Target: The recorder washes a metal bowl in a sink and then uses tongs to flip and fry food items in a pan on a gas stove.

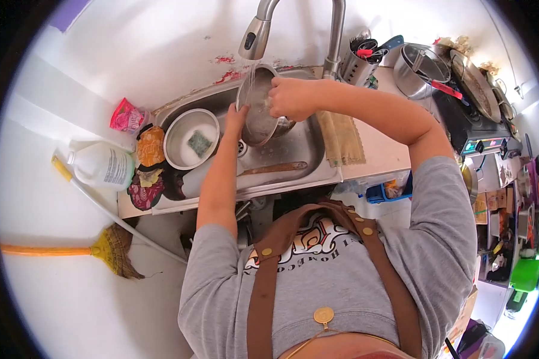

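My left hand point(236, 119) grips the left rim of a tilted metal bowl point(257, 128) over the sink. Water falls into the bowl from the pull-down faucet head point(255, 39). My right hand point(294, 98) reaches over the bowl with its fingers curled against the inside; whether it holds anything is hidden. To the left, a round metal pan point(173, 139) stands in the stainless steel sink point(292, 155), with a green scouring pad point(199, 143) in whitish liquid. A worn wooden handle point(276, 168) lies along the sink's near side, partly behind my left forearm.
A plastic jug point(103, 165), a pink pouch point(126, 116) and cloth pot holders point(150, 146) sit left of the sink. A tan cloth point(341, 137) hangs over its right edge. Farther right are a utensil holder point(359, 65), a pot point(415, 78) and a stove point(480, 139). A broom point(112, 251) leans at left.
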Demonstrator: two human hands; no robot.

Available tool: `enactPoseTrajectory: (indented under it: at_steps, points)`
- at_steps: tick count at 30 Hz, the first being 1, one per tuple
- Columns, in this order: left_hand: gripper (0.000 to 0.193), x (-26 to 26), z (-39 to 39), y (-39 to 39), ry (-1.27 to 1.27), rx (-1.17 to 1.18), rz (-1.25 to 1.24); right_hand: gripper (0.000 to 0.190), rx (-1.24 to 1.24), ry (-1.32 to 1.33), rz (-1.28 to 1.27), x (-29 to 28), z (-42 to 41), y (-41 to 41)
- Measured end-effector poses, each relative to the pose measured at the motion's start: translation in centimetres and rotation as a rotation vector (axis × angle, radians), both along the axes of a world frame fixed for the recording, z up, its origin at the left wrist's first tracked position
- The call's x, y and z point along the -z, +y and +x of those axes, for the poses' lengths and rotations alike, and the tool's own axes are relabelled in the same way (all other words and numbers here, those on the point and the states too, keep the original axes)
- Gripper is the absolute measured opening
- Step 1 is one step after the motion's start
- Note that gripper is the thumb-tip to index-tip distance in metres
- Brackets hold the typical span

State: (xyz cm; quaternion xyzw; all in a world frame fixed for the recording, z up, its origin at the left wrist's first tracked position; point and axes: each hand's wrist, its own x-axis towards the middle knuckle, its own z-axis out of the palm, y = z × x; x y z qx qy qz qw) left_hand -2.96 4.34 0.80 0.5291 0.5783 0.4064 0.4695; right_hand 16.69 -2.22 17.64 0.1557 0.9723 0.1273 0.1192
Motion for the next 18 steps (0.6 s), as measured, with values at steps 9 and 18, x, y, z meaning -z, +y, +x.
enactPoseTrajectory:
  at_steps: [9,18]
  points:
    - [0.03,-5.6,4.9,-4.0,-0.959,-0.405,-0.291,0.02,0.486,0.586,-0.04,8.5,-2.0,-0.4]
    - [0.062,-10.1,-0.8,-1.5,-0.183,0.04,0.065,0.049,0.198,0.432,-0.217,16.3,0.6,4.8]
